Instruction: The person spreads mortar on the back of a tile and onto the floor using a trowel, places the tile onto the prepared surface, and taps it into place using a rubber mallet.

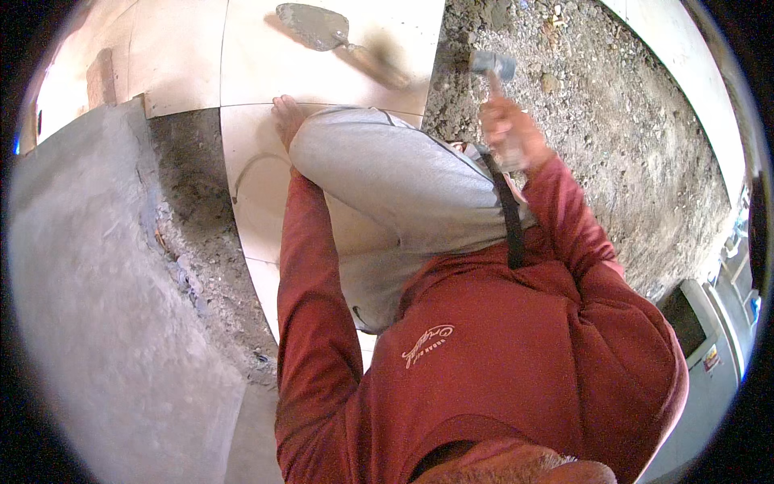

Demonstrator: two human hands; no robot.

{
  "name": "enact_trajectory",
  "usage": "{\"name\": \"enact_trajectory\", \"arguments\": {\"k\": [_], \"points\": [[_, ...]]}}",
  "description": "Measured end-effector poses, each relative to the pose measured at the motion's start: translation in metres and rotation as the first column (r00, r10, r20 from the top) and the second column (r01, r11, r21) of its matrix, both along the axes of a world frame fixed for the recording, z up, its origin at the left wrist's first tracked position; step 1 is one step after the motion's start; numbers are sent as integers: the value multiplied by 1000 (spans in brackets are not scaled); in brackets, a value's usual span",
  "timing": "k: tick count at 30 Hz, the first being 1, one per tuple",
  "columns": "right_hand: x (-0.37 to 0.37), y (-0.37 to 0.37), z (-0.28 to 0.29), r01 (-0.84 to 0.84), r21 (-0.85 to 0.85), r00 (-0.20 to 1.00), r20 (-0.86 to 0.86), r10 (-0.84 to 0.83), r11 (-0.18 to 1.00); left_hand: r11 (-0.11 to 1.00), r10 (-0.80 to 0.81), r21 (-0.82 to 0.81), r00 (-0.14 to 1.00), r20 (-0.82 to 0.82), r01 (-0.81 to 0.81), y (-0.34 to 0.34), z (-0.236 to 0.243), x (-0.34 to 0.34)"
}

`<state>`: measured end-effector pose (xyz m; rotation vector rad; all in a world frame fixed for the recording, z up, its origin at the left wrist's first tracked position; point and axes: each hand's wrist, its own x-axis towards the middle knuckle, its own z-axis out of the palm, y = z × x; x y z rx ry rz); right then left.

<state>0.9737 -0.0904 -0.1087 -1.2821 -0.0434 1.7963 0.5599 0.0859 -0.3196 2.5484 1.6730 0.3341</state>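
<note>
My right hand (516, 131), slightly blurred, is wrapped round the handle of a mallet (493, 64). The mallet has a short grey cylindrical head, raised over rough ground beside my bent leg. On the left of my knee, my left hand (287, 119) rests on a pale floor tile (254, 165) with its visible fingers stretched out; the knee partly hides it. Beyond both hands lies a pointed trowel (313, 26) on the tiles, its blade crusted with grey mortar and its wooden handle toward the right.
Bare gravelly ground (645, 153) borders the tiles on the right. A grey plastered surface (97, 306) stands at the left, with a strip of rubble (193, 194) between it and the tiles. A brownish block (101, 78) is at the far left. A pale cabinet-like object (713, 339) stands at the right.
</note>
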Motion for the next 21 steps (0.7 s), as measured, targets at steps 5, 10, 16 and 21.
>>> {"name": "enact_trajectory", "arguments": {"k": [5, 10, 16, 21], "points": [[60, -10, 17, 494, -33, 841, 270, -469, 869, 980, 95, -169, 991, -89, -109, -2, 11, 7], [-44, 10, 13, 699, -126, 714, 86, -694, 704, 975, 196, -60, 957, -214, -213, 1, -28, -12], [62, -15, -6, 224, 8, 936, -281, -213, 975, 959, 171, -221, 984, -56, -179, 2, 39, 36], [131, 15, 5, 434, 107, 874, 192, -447, 895, 959, 205, -184, 976, -68, -214, -8, 42, 26]]}}
